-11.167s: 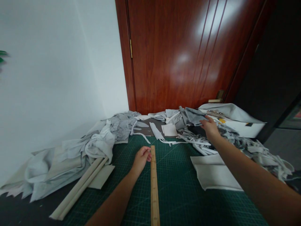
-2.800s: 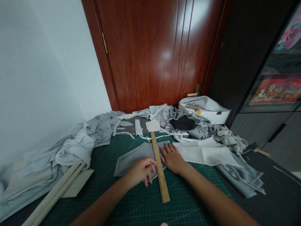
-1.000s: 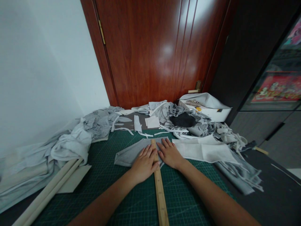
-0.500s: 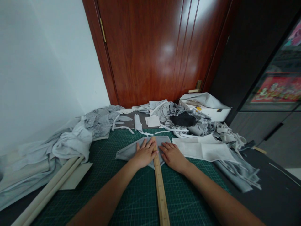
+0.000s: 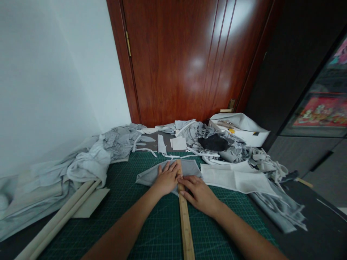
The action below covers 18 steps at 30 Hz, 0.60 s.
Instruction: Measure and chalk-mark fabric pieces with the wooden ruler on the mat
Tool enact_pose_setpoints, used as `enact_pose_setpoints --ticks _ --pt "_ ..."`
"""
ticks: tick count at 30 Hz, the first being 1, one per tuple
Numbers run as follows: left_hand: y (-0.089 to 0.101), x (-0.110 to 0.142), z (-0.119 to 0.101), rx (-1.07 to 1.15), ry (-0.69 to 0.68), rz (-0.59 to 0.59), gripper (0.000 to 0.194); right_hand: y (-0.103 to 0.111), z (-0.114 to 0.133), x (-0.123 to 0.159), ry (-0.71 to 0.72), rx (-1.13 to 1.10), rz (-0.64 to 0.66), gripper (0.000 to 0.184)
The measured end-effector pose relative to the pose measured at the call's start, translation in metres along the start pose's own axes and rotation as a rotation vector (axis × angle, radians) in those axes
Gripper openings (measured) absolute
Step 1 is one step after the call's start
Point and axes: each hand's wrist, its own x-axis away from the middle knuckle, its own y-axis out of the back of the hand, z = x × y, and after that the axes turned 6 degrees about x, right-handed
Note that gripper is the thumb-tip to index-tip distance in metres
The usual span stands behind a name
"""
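Observation:
A long wooden ruler [image 5: 185, 224] lies lengthwise over a folded piece of grey fabric [image 5: 148, 176] on the green cutting mat [image 5: 151, 231]. My left hand [image 5: 166, 179] rests flat with fingers spread on the fabric, its right side against the ruler near the far end. My right hand [image 5: 199, 193] is on the ruler's right side. Its forefinger and thumb reach onto the ruler, apart from each other, and its other fingers are partly hidden.
White cloth [image 5: 238, 177] lies to the right, beside grey strips [image 5: 284, 207]. Piled fabric [image 5: 89, 162] and pale rolled tubes [image 5: 62, 220] stand at left. Scraps and a white box [image 5: 249, 135] line the back, before a wooden door [image 5: 184, 65].
My right hand has moved left and nearer to me, from lying on the fabric to touching the ruler. My left hand stays on the fabric. The view has shifted slightly.

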Motion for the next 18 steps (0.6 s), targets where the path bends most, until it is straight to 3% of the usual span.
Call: enact_pose_setpoints --ticks 4,9,14,18 --pt "0.003 0.005 0.0 -0.009 0.028 -0.11 0.046 0.0 0.012 -0.001 -0.088 0.063 0.042 0.045" --pt "0.013 0.015 -0.001 -0.013 -0.021 -0.122 0.042 -0.004 0.022 -0.005 -0.233 0.103 0.081 0.051" --pt "0.018 0.019 0.0 -0.017 0.023 -0.13 0.024 -0.007 0.007 -0.008 -0.286 0.04 0.026 0.044" --pt "0.018 0.02 0.009 0.01 0.046 -0.125 0.026 -0.009 -0.003 -0.003 -0.264 -0.047 -0.033 0.04"
